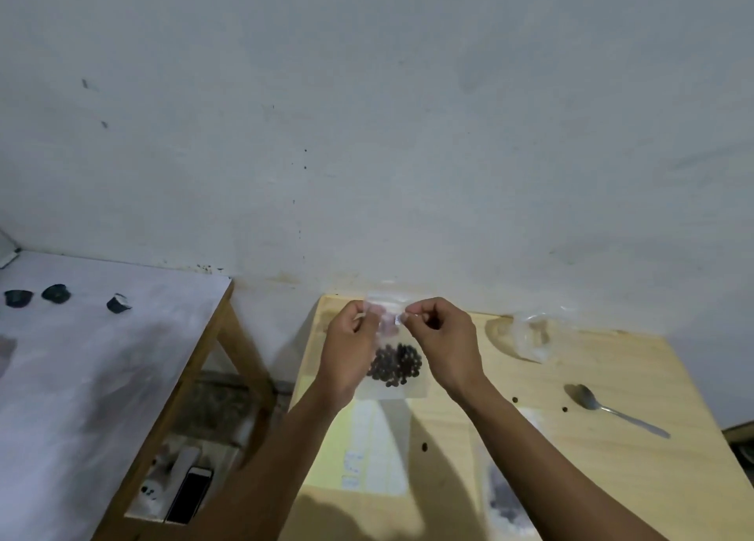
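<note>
A small clear plastic bag (pixel 395 385) hangs above the wooden table (pixel 612 479), with a heap of dark round seeds (pixel 395 365) in its lower part. My left hand (pixel 351 348) pinches the bag's top edge on the left side. My right hand (pixel 442 340) pinches the same top edge on the right side. Both hands have their fingers curled at the bag's mouth, which is held close to the wall.
A metal spoon (pixel 612 410) lies on the table at the right, with an empty crumpled clear bag (pixel 532 334) behind it. Loose seeds (pixel 515 399) dot the wood. Flat packets (pixel 373 455) lie near me. A white-covered table (pixel 81 377) with dark lumps (pixel 56 294) stands left, a phone (pixel 189 495) below.
</note>
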Motion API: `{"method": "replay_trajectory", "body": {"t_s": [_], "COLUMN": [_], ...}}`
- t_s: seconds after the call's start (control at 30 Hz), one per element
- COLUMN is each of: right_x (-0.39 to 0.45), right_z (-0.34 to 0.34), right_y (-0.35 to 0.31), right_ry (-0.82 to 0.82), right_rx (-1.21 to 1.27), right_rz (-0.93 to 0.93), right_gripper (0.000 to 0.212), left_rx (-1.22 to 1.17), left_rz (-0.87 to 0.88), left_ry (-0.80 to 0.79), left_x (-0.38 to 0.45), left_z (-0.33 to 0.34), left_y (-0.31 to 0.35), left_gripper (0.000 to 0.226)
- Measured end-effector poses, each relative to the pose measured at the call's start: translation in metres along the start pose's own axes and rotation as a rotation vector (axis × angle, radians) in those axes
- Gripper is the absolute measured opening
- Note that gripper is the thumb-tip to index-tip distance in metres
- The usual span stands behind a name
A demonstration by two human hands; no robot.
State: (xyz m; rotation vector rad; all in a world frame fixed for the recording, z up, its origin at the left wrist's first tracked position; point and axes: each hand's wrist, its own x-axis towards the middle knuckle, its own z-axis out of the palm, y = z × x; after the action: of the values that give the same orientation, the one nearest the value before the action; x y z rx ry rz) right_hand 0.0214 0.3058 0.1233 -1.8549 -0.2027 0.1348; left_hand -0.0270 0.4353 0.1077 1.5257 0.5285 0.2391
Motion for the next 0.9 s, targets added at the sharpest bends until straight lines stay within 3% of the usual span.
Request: {"method": "replay_trajectory", "body": {"t_s": [0.53,0.63,0.77,0.8,0.9], "right_x": [-0.006,-0.007,-0.006,-0.005,-0.003], "right_z": [0.009,0.011,0.009,0.008,0.006], "right_y": [0.004,0.005,0.006,0.006,0.008], "right_ry": [0.078,0.117,0.179,0.153,0.080], "right_rx": [-0.008,-0.081,-0.115,-0.070,0.037], "right_rz": [0.039,0.041,0.127,0.181,0.244], "right_gripper": [0.009,0.026,0.071,0.072,0.046], "left_rx": [-0.066,-0.070,-0.074,-0.078,-0.084], "left_rz": [0.003,0.003,0.020,0.023,0.032], "left_ry": [-0.125,-0.116,-0.124,-0.124,-0.100], "left_x": [-0.003,-0.001,0.002,0.003,0.004], "left_z": [-0.002,-0.004,-0.008,-0.008,-0.007], "left_y": [-0.001,-0.001,-0.002,-0.003,-0.004], "left_gripper": [0.006,0.008,0.013,0.013,0.008]}}
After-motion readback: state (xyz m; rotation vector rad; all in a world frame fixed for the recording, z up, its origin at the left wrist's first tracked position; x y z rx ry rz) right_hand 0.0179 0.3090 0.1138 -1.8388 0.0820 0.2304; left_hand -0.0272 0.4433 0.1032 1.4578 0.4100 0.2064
